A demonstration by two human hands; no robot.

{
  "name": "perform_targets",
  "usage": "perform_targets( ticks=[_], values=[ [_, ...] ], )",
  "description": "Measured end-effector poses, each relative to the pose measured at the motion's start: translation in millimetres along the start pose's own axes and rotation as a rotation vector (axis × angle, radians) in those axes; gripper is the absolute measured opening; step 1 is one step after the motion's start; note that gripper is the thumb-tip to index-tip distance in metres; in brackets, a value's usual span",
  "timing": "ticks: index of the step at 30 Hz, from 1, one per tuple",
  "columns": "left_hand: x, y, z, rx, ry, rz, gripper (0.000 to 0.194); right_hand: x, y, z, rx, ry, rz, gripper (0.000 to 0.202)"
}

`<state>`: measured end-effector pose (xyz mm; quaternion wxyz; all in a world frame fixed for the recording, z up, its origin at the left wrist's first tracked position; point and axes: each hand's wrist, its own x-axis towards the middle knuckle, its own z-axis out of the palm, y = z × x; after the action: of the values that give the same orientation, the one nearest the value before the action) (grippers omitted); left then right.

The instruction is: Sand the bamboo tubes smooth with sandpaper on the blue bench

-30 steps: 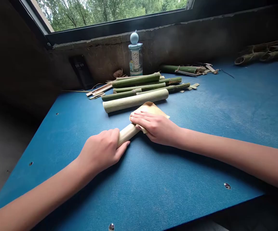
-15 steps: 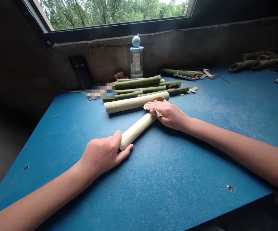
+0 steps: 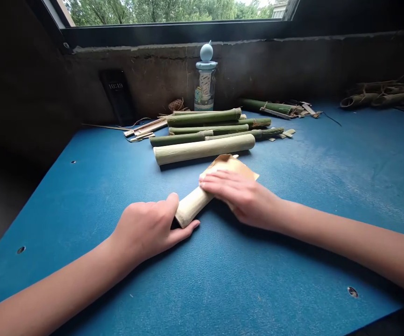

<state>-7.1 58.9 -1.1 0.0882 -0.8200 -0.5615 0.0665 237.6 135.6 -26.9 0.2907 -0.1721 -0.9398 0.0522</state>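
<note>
A pale, peeled bamboo tube (image 3: 194,205) lies slanted on the blue table. My left hand (image 3: 151,224) is closed on its near end, with one finger stretched out along the tabletop. My right hand (image 3: 238,193) wraps over the tube farther along, pressing a sheet of tan sandpaper (image 3: 245,170) onto it. The paper and hand cover the tube's far part, and only a small tip shows past them. Just behind lies a second peeled bamboo tube (image 3: 205,149), which neither hand touches.
Several green bamboo pieces (image 3: 205,117) lie behind the peeled tube, with thin bamboo strips (image 3: 147,128) to their left. A blue-topped bottle (image 3: 206,84) and a phone (image 3: 117,98) stand by the wall. More bamboo (image 3: 380,95) lies at the back right of the blue table (image 3: 187,289).
My right hand has slid with the sandpaper down the tube toward my left hand, covering more of it. My left hand keeps its grip. The view has shifted slightly.
</note>
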Motion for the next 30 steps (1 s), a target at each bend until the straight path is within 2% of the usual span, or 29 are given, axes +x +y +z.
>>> perform_targets(
  ticks=[3,8,13,15,17,19,24,26,30],
  values=[
    [1.9,0.2,2.0,-0.028,-0.044,-0.03,0.064,0.2,-13.4,2.4,-0.008,-0.049,-0.079,0.045],
    [3.0,0.0,0.8,-0.039,-0.104,-0.056,0.064,-2.7,-6.5,0.0,-0.128,0.027,0.047,0.046],
    [1.8,-0.2,1.4,-0.06,-0.058,-0.048,0.058,-4.0,-22.1,0.3,-0.089,-0.084,-0.1,0.044],
    [2.0,-0.8,2.5,-0.069,-0.065,-0.052,0.06,-7.9,-13.5,-2.4,-0.118,-0.075,-0.057,0.047],
    [2.5,-1.3,3.9,-0.066,-0.067,-0.051,0.061,-11.4,-1.5,-5.4,-0.179,-0.021,0.057,0.051],
    [2.8,-1.5,5.4,-0.055,-0.046,-0.039,0.06,-11.5,0.0,-5.7,-0.219,0.021,0.097,0.05],
    [1.9,-2.8,7.9,-0.064,0.048,0.012,0.05,-2.9,-33.4,3.8,-0.114,-0.08,-0.174,0.041],
    [1.4,-4.1,7.8,-0.074,0.049,-0.008,0.051,-3.2,-26.7,3.4,-0.106,-0.093,-0.127,0.043],
    [-1.1,-5.3,6.4,-0.057,0.077,-0.001,0.054,-10.0,23.6,-7.1,-0.141,-0.093,0.101,0.051]
  ],
)
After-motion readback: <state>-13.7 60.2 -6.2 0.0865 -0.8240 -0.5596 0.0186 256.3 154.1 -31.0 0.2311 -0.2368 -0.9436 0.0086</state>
